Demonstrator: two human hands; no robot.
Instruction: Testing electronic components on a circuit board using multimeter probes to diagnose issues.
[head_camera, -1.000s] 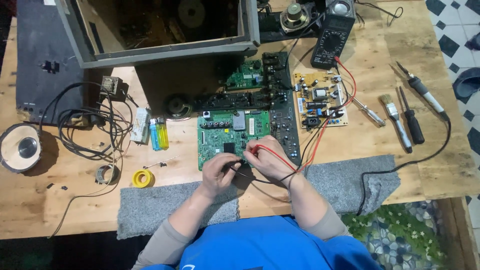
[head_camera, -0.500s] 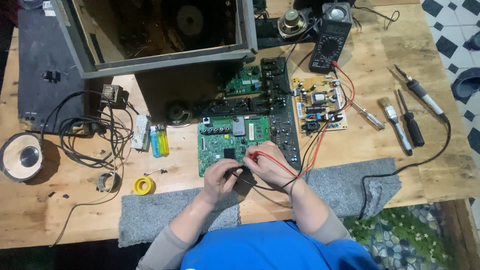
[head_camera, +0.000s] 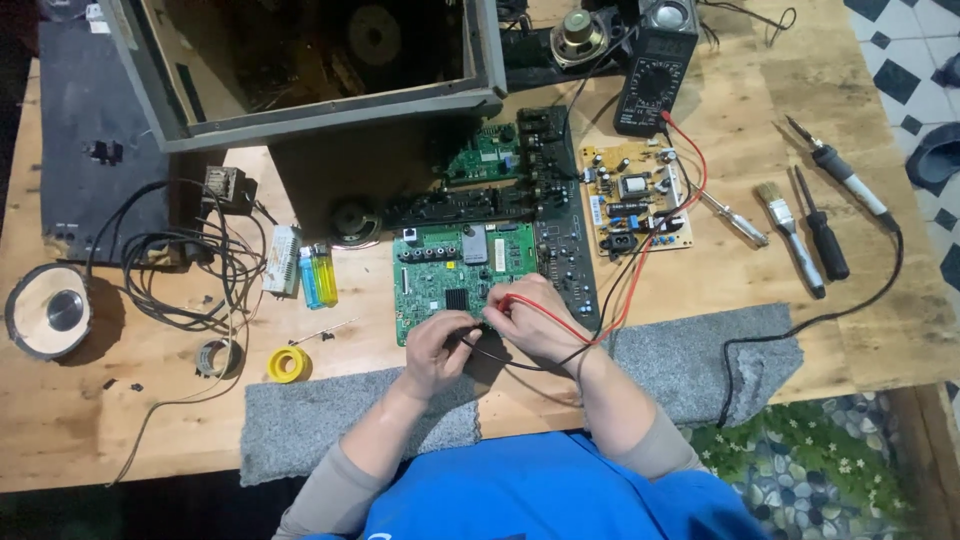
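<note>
Hands meet over the green board (head_camera: 455, 275) on the bench (head_camera: 760, 340): left hand (head_camera: 437, 352) clamped on the black probe (head_camera: 478, 342), right hand (head_camera: 533, 320) clamped on the red probe (head_camera: 512, 300).

The workbench (head_camera: 800, 120) is pale, matt bare wood with visible grain. On its near edge lies a grey mat (head_camera: 700, 360) of rough, felt-like cloth. On the bench just beyond that mat, the green circuit board (head_camera: 440, 270) looks smooth and slightly glossy, with a dull metal shield. Right of the board, a tan board (head_camera: 635, 200) looks papery and matt. Left of the green board, two lighters (head_camera: 318, 275) are translucent glossy plastic. Far right, the screwdriver (head_camera: 822, 238) has a matt black handle.
</note>
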